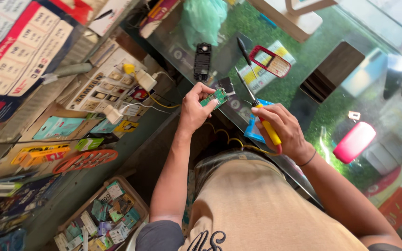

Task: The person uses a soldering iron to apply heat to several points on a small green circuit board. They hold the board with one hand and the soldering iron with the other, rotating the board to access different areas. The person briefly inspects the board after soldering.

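A: Quick one. What's in your left hand?

B: You've got the small green circuit board pinched there. Your thumb and fingertips close on its near end, so the board sticks out past your fingers toward the glass counter, tilted a bit.

A: And your right hand?

B: Clenched round the yellow handle of the soldering iron. The handle runs through your fist; the thin metal shaft comes out above your fingers and points up and left, its tip just beside the far edge of the board. Can't tell if tip and board touch. A yellow cord leaves the handle under your palm.

A: Anything close to the fingers?

B: Just beyond the board, a small dark square part lies on the glass. Further out from your left fingers, a black phone body. Past the iron's shaft, a red phone frame over a printed card, with a dark-handled tool beside it. Well right of your right hand, a pink rounded case.
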`<control>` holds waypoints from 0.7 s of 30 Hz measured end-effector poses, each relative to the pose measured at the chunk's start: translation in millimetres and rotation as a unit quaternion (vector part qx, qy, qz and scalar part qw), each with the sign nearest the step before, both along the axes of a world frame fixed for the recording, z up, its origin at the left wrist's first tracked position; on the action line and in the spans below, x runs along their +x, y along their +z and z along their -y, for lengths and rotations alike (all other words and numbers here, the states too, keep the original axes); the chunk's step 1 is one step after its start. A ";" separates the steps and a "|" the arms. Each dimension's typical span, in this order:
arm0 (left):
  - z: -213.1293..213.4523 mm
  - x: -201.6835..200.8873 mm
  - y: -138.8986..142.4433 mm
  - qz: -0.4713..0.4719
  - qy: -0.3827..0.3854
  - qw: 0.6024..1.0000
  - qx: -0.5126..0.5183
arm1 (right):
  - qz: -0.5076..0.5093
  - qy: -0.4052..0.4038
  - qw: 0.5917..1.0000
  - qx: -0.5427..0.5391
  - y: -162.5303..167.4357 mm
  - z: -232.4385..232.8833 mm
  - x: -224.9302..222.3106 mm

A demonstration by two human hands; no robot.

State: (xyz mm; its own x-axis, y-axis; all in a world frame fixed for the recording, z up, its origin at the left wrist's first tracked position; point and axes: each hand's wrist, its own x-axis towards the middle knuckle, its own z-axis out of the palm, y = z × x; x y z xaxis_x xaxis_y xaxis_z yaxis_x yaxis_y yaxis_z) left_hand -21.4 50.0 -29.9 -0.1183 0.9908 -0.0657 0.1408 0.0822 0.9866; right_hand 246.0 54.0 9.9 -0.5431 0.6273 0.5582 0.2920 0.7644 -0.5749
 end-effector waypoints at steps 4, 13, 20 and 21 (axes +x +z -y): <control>-6.7 -4.5 8.1 -0.026 0.014 0.999 0.045 | -0.040 0.008 0.999 -0.001 -3.4 2.1 -6.1; -15.5 1.8 19.4 -0.143 0.075 0.979 0.123 | -0.142 -0.023 0.986 -0.081 -6.6 -0.2 -16.8; -14.7 10.1 14.2 -0.150 0.105 0.975 0.126 | -0.146 -0.025 0.986 -0.074 -9.6 0.6 -16.9; -14.9 11.6 13.3 -0.140 0.110 0.975 0.136 | -0.144 -0.025 0.987 -0.073 -10.5 1.2 -18.2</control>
